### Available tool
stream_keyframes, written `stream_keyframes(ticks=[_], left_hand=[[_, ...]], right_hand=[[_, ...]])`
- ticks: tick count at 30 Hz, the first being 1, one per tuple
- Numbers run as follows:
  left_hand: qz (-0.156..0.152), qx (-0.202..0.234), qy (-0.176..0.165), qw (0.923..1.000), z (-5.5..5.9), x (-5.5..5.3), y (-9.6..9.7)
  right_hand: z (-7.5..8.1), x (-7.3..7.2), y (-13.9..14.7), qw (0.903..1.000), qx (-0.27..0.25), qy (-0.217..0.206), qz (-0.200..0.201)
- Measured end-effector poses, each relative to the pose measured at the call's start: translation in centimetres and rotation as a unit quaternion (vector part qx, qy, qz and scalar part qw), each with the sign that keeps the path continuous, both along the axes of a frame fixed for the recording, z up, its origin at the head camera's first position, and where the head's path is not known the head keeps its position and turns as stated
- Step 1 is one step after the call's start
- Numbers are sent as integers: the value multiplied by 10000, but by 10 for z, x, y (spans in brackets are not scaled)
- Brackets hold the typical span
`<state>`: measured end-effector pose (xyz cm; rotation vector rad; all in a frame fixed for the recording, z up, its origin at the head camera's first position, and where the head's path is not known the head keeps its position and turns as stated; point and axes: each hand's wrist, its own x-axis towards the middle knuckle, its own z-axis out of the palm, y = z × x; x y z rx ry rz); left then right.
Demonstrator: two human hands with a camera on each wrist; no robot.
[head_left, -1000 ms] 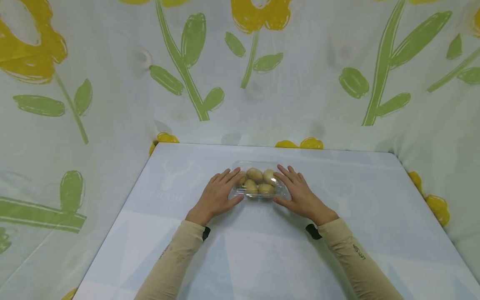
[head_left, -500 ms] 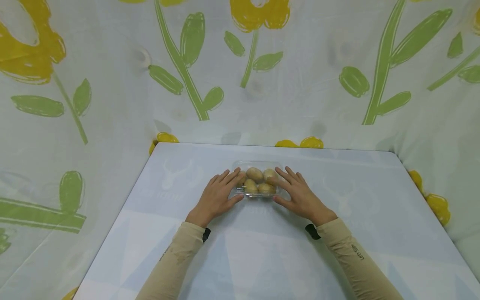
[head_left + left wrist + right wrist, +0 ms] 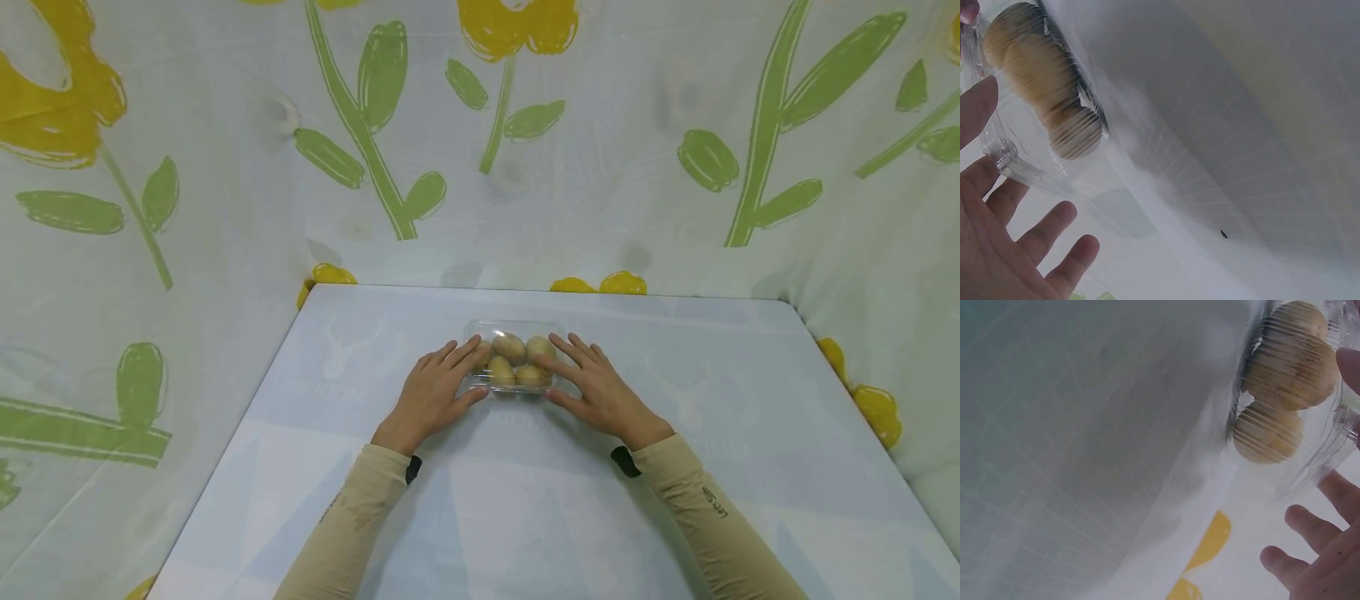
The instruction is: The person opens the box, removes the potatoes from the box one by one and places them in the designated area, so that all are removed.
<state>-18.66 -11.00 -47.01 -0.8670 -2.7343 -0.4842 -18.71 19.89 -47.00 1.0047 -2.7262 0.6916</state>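
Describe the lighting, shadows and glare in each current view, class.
Head view: fairly even light, with soft shadows on the tabletop beside both sleeves and pale highlights on the clear container; left wrist view: pale streaks over the potato-like items, tabletop soft and low in detail; right wrist view: similar streaks, tabletop dim and grey with faint pale lines.

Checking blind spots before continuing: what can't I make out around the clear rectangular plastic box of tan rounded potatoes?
- Head: leftmost tan rounded potato, partly behind the left hand.
- Left wrist: clear rectangular plastic box, cut off by the picture's left edge.
- Right wrist: right hand, cut off by the right edge.
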Motion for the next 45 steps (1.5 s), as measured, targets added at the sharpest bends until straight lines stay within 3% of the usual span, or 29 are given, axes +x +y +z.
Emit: stream_keyframes(ticks=[7,12,16,29,35,45], left_hand=[[98,-202,20,9997,-1,1,0],[155,-642,198,9976,-1,1,0],[81,-752,357,9965,0,1,0],[-288,-409,505,9975,0,-1,1],[-444,-157,254,9986,1,-1,1],[-436,30,23,9990,4,-1,-1]], right_hand=[[-2,-1,0,9996,-44,246,139],[-2,-1,-1,9994,52,329,132],[-2,-1,-1,9991,98,392,90],[-2,-2,-3,9980,177,596,61],[-3,-3,-4,9977,257,621,46],[-3,-3,-4,9976,205,661,24]])
